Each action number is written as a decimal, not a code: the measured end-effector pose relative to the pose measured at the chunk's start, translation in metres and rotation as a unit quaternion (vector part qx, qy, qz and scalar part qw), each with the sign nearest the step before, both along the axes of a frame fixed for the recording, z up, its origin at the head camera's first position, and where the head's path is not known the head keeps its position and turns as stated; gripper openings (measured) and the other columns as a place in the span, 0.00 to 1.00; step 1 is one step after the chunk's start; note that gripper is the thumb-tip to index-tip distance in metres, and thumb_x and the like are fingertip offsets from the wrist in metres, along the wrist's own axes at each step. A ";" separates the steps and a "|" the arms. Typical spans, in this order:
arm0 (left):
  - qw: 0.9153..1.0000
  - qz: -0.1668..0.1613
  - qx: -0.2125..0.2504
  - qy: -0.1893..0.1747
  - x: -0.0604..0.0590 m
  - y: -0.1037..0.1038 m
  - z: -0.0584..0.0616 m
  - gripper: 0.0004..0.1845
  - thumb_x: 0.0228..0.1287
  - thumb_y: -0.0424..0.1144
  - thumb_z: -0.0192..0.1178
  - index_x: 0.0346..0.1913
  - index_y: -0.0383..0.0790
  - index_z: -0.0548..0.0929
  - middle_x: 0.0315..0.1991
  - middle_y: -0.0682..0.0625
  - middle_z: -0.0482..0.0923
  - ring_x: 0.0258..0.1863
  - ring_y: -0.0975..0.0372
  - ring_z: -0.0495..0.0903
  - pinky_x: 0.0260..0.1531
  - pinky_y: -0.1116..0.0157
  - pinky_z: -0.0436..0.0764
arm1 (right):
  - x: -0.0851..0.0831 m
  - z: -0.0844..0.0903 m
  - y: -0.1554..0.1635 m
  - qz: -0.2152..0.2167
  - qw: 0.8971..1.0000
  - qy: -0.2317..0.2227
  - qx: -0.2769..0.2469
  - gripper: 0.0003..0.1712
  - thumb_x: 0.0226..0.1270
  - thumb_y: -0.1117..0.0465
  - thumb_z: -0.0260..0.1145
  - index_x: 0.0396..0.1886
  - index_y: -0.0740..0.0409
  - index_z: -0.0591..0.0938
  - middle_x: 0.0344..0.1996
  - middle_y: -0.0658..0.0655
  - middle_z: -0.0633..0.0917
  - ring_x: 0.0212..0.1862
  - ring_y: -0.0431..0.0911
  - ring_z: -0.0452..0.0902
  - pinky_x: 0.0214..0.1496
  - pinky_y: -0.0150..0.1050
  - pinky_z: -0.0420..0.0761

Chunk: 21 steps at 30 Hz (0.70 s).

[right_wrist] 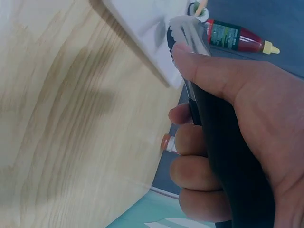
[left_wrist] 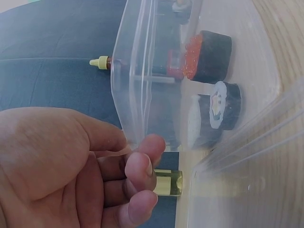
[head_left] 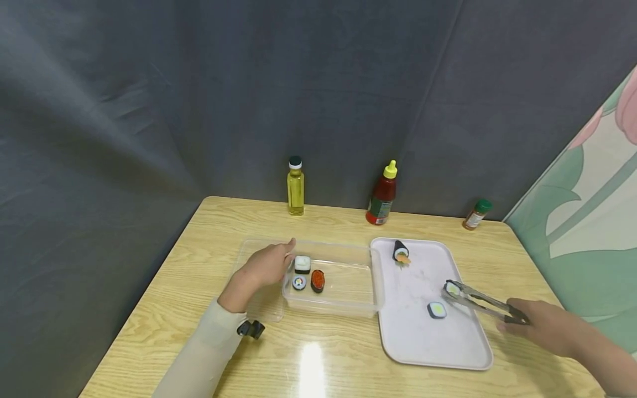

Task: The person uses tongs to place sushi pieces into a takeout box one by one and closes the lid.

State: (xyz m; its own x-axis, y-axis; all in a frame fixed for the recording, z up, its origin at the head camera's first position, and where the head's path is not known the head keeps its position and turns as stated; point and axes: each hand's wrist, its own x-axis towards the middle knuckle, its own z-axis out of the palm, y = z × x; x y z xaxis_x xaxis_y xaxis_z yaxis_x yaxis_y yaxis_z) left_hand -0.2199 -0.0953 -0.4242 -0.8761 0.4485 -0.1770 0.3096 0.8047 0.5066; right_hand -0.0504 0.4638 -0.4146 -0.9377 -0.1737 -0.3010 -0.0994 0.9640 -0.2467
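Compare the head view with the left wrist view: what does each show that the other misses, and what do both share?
Only the head view shows the right hand gripping tongs on a sushi roll over the pink tray, plus a spice jar.

Only the left wrist view shows the left hand's fingers curled at the clear container's rim.

Both show the left hand, the container with three sushi pieces, the oil bottle and the sauce bottle.
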 end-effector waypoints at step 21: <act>1.000 0.003 -0.009 0.006 0.001 0.003 -0.001 0.30 0.87 0.41 0.47 0.84 0.36 0.57 0.23 0.49 0.78 0.15 0.63 0.72 0.21 0.66 0.70 | -0.009 0.030 -0.070 0.059 0.994 0.065 -0.065 0.14 0.78 0.43 0.66 0.35 0.43 0.74 0.23 0.36 0.70 0.25 0.29 0.63 0.29 0.31 0.64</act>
